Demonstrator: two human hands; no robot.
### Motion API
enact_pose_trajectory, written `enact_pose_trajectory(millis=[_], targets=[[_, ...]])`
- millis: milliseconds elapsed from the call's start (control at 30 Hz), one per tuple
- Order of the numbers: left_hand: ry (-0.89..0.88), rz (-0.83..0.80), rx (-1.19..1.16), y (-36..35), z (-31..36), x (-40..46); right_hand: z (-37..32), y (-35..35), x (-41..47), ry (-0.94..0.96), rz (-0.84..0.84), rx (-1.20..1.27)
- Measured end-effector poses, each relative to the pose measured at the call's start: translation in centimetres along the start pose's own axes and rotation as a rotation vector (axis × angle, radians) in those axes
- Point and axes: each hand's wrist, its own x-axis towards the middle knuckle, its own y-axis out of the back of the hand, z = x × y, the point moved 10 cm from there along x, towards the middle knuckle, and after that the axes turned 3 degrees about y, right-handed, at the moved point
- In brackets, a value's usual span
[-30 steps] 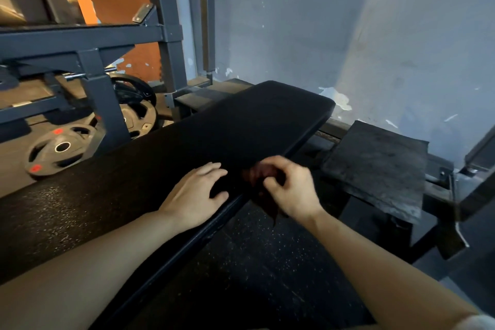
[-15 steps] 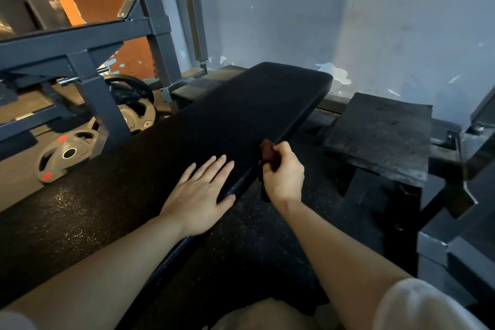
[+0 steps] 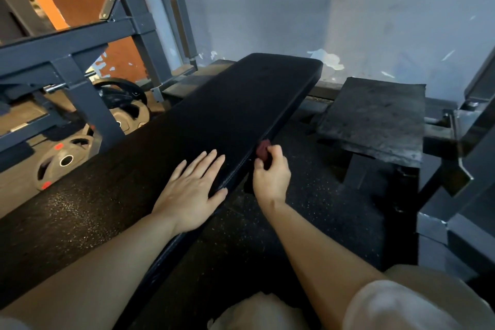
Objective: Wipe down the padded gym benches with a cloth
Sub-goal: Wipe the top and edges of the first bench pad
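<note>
A long black padded bench point(image 3: 241, 104) runs from the lower left up toward the blue wall. My left hand point(image 3: 191, 190) lies flat on its top near the right edge, fingers straight, thumb at the edge. My right hand point(image 3: 272, 174) is just off the bench's right side and grips a bunched dark red cloth point(image 3: 263, 151), held against the side edge of the pad. Most of the cloth is hidden inside my fist.
A grey steel rack frame point(image 3: 80, 67) stands to the left, with weight plates point(image 3: 64, 161) on the floor behind it. A worn black rubber-topped platform point(image 3: 375, 120) sits to the right, and more grey frame point(image 3: 471, 169) at the far right. Black speckled rubber flooring lies below.
My right hand has moved with the cloth from the bench top to its side edge and slid slightly farther along. My left hand has flattened its fingers on the pad.
</note>
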Motion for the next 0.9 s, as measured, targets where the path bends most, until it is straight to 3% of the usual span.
enact_pose_trajectory(millis=[67,133,233,367,500,567,667,900], targets=[[0.002,-0.004,0.003,-0.1,0.0,-0.1,3.0,-1.2,-1.3,-0.158,-0.077,0.036],[0.003,-0.005,0.004,-0.2,0.1,-0.2,4.3,-0.5,-1.4,-0.195,-0.015,0.006],[0.001,-0.013,0.000,-0.1,0.1,-0.1,0.9,2.5,1.3,-0.031,0.197,0.072],[-0.004,-0.033,0.013,-0.3,0.0,0.1,-1.2,1.0,3.1,0.077,0.045,0.087],[-0.019,-0.035,0.022,-0.6,0.2,-0.2,5.3,-0.3,0.2,-0.276,-0.053,0.052],[-0.028,-0.033,0.018,-0.5,0.3,-0.1,5.7,0.8,0.1,-0.268,0.065,0.070],[-0.039,-0.042,0.012,-0.6,0.2,0.0,3.0,2.1,2.0,-0.120,0.198,0.282],[-0.047,-0.050,0.029,-0.7,0.4,-0.3,5.3,-1.1,0.1,-0.185,-0.056,0.162]])
